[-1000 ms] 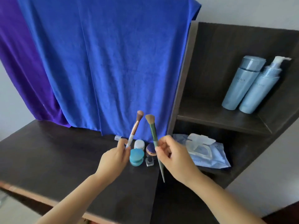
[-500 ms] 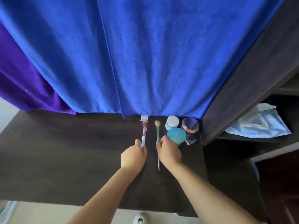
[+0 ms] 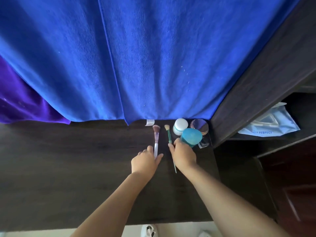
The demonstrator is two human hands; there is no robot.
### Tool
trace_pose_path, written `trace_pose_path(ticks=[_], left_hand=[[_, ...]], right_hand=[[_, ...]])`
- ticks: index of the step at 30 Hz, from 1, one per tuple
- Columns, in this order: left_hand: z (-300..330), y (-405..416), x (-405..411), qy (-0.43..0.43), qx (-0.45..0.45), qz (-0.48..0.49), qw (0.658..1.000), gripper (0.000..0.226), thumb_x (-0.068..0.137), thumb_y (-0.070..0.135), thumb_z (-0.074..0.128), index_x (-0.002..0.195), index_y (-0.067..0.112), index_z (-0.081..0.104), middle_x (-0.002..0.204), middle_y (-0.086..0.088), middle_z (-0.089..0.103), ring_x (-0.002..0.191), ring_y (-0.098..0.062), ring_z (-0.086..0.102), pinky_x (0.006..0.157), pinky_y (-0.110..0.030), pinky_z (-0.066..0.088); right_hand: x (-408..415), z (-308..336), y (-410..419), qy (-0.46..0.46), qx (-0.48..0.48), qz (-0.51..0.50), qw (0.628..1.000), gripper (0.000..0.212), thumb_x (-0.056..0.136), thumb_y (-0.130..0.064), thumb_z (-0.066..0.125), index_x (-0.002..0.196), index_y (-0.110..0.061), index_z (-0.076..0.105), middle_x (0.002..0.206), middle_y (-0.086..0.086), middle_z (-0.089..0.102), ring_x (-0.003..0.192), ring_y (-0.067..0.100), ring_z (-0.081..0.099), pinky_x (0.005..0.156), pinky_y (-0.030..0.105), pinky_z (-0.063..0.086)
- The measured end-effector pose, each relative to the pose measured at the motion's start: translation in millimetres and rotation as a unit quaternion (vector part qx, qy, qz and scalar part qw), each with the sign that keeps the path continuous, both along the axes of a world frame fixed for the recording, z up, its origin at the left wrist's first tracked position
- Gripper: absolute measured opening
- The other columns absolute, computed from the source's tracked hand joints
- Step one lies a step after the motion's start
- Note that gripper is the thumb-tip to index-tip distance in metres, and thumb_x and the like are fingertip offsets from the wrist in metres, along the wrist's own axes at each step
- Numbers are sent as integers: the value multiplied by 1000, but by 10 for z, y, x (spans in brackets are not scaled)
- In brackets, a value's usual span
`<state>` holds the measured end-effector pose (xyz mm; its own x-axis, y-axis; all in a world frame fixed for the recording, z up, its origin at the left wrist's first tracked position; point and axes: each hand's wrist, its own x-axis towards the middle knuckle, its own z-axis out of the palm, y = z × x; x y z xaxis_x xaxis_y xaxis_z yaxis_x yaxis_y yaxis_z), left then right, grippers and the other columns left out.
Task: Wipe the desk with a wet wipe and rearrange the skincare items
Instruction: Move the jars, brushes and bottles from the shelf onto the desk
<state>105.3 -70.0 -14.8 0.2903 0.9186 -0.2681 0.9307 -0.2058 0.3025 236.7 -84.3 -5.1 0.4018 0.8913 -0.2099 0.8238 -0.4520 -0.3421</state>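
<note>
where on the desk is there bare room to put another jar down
The desk is bare left of the pink brush, from the blue cloth's hem to the front edge. It is crowded at the back right: green brush, white jar, teal jar, gold-rimmed compact.

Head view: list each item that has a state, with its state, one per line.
Pink brush: flat on desk, left hand on its handle.
Green brush: flat, right hand over its handle.
White jar: upright, capped.
Teal jar: upright, lid on.
Wet wipe pack: on shelf, flap looks open.
</note>
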Motion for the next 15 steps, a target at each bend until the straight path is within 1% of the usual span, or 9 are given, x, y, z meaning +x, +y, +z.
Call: trace_pose_path(ticks=[3,4,5,7,8,9,11,13,15], left_hand=[[238,0,25,-43,63,-13,997,37,94,47,37,105,12,45,101,-1,62,96,-22,58,66,-33,40],[355,1,67,-68,91,-19,993,36,94,44,38,109,12,45,99,1,62,95,-21,58,64,-32,39],[490,-3,131,-101,123,-27,987,33,94,42,39,108,13,46,97,3,61,94,-19,58,62,-30,37],[797,-28,315,-165,179,-54,968,24,94,39,42,94,16,46,87,5,58,87,-19,59,58,-29,34],[950,-51,430,-192,203,-72,958,23,93,38,44,91,16,46,82,5,58,82,-21,59,57,-29,33],[1100,-80,557,-221,223,-93,945,22,93,38,45,90,16,47,79,3,60,78,-22,60,57,-30,35],[1399,-185,844,-281,258,-150,912,19,90,39,44,89,20,46,74,3,61,70,-20,60,55,-32,41],[1708,-339,1167,-328,284,-212,876,15,86,42,39,87,27,42,71,7,59,65,-13,56,50,-30,43],[2015,-518,1523,-365,300,-276,837,12,86,39,39,91,29,42,75,10,58,71,-9,51,51,-17,37]], right_hand=[[77,291,-121,23,42,28,998,28,97,-36,40,99,-11,53,96,9,67,91,29,63,62,30,38],[132,416,-174,33,58,43,997,25,97,-33,41,99,-12,53,98,9,67,92,29,62,63,30,38],[203,560,-241,43,75,58,995,23,96,-31,41,100,-12,53,101,8,66,94,29,62,65,31,40],[408,889,-411,60,126,74,987,20,95,-26,42,105,-15,55,106,5,65,93,28,62,72,35,46],[543,1065,-511,66,162,70,982,19,95,-25,44,105,-17,57,103,3,66,87,25,62,73,37,48],[696,1251,-619,68,204,59,975,17,94,-23,46,104,-18,59,97,0,66,77,19,60,72,38,49],[1056,1609,-846,60,271,21,960,16,93,-19,49,102,-19,62,78,-11,60,62,6,52,69,35,48],[1430,1967,-1078,52,322,-27,945,17,94,-16,48,101,-19,63,71,-19,55,59,-1,51,68,28,48],[1777,2283,-1287,45,374,-70,924,18,93,-14,48,96,-23,63,72,-17,60,57,-3,54,65,24,47]])
